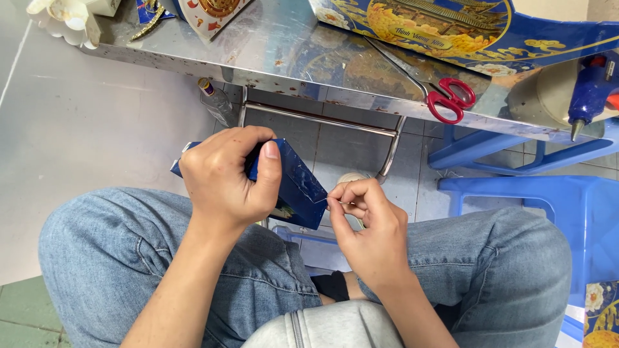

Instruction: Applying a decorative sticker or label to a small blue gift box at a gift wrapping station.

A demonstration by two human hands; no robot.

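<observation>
Person sits w/ knees apart in blue jeans (129,258), hands working just above the lap. Left hand (229,180) is wrapped round a dark blue box (298,187), fingers curled over the top face, thumb flat down the near side, so it's clamped firmly on the box; the box is tilted, one corner pointing toward 4 o'clock. Right hand (364,225) sits at 3 o'clock of the box, thumb & forefinger pinched together right at that lower corner, on something thin & pale, too small to tell what; tips touching or nearly touching the box edge. Behind the hands, at 12 o'clock, a worn steel table (284,51) w/ rust specks along its edge. On it, toward 1 o'clock, red-handled scissors (445,96), blades pointing up-left, lying just beside a big blue & gold printed card sheet (451,26). Far right on the table, a blue glue gun (590,90), nozzle down. At 11 o'clock under the table edge, a small clear bottle (216,100) w/ a yellow cap on the grey tile floor. Blue plastic stool (535,200) at 3 o'clock, near the right knee. White flower-shaped thing (61,16) at the table's far left corner.
</observation>
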